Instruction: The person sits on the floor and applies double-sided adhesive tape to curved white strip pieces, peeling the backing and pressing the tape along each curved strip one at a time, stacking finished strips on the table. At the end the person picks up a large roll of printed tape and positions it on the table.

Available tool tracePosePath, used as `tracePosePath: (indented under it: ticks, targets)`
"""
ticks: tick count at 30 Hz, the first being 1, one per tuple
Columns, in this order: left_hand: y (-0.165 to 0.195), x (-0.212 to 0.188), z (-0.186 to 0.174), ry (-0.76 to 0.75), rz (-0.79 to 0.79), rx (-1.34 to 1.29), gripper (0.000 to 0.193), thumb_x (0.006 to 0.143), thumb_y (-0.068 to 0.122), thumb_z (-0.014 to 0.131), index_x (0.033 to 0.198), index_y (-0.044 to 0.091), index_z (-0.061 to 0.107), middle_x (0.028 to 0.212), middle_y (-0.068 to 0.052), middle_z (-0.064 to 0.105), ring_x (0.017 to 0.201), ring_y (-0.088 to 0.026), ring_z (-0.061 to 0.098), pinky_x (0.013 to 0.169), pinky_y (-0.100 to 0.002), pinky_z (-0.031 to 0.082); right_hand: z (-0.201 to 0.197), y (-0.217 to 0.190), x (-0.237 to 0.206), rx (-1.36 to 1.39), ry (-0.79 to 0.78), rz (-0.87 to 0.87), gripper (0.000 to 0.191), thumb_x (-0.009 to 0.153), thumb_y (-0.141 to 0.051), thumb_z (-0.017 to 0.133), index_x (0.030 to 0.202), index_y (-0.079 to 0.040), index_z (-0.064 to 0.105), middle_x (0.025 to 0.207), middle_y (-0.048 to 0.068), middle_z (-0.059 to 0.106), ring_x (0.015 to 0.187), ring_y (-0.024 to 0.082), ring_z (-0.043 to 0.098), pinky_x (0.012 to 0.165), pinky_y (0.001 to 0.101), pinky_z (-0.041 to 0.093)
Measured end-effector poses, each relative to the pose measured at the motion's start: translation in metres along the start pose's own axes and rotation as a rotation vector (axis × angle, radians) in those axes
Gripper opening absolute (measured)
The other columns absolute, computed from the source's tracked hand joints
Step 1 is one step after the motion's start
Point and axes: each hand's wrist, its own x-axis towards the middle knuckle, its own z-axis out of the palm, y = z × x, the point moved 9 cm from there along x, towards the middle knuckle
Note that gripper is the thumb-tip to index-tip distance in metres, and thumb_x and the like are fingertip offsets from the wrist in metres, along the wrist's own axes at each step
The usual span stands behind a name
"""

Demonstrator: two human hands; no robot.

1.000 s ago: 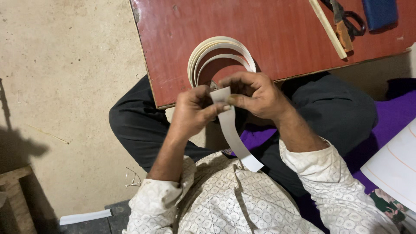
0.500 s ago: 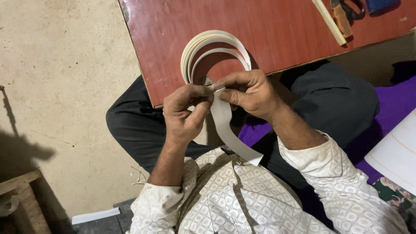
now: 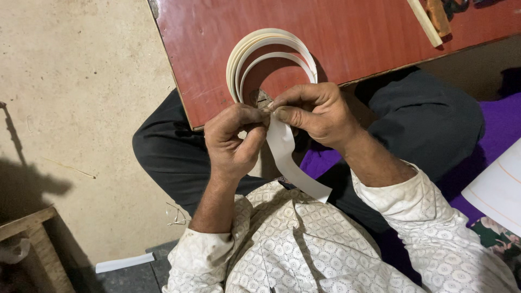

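A long white strip [image 3: 287, 157] is coiled into a loose loop [image 3: 269, 54] that stands on the red-brown table [image 3: 353, 32]. Its free tail hangs down over my lap. My left hand [image 3: 233, 141] and my right hand [image 3: 315, 111] pinch the strip together at the base of the coil, fingertips meeting just off the table's near edge. Both hands are closed on the strip. What lies between the fingertips is hidden.
A wooden stick [image 3: 425, 21] and a tool with dark handles [image 3: 442, 11] lie at the table's far right. White sheets [image 3: 496, 187] rest on purple cloth [image 3: 499, 125] at my right. A wooden frame [image 3: 32, 244] and a white scrap [image 3: 125, 262] are on the concrete floor at left.
The hands shifted slightly along the strip near the coil's base. The hanging tail now reaches further down over my lap. The view drifted up and left.
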Motion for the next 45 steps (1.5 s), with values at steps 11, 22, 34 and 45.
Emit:
tracePosePath:
  ticks: [11,22,34,45]
  targets:
    - [-0.027,-0.011,0.01,-0.035,-0.192,-0.37,0.025,0.097,0.0,0.076,0.119,-0.008,0.066,0.11,-0.013,0.073,0.101,-0.015,0.073,0.088,-0.028,0.063,-0.004,-0.017,-0.002,-0.196,0.028,-0.114,0.013,0.101,-0.003,0.073,0.113,0.001,0.072,0.098,0.007,0.075,0.085,0.006,0.068,0.074,0.0201,0.056]
    - [-0.026,-0.014,0.007,0.03,-0.149,-0.321,0.016,0.1,-0.002,0.073,0.114,-0.007,0.068,0.105,-0.012,0.075,0.095,-0.012,0.073,0.084,-0.026,0.061,0.003,-0.023,0.0,-0.254,0.013,-0.127,0.01,0.102,-0.004,0.072,0.11,0.001,0.071,0.096,0.006,0.074,0.085,0.006,0.069,0.074,0.0201,0.058]
    - [-0.002,-0.001,0.009,-0.05,-0.06,0.195,0.01,0.101,0.005,0.072,0.107,-0.002,0.071,0.083,-0.006,0.067,0.073,-0.012,0.063,0.066,-0.029,0.052,0.003,-0.033,0.005,-0.448,0.023,-0.123,0.008,0.099,-0.004,0.073,0.105,0.002,0.072,0.093,0.007,0.074,0.082,0.01,0.069,0.069,0.0229,0.055]
    - [0.003,0.008,-0.001,-0.138,-0.038,0.247,0.012,0.097,0.01,0.073,0.093,0.0,0.072,0.068,-0.01,0.062,0.057,-0.019,0.061,0.055,-0.033,0.048,0.039,-0.055,0.012,-0.832,0.008,-0.312,0.016,0.09,-0.01,0.069,0.098,0.002,0.063,0.1,0.014,0.067,0.089,0.027,0.069,0.077,0.0367,0.055]
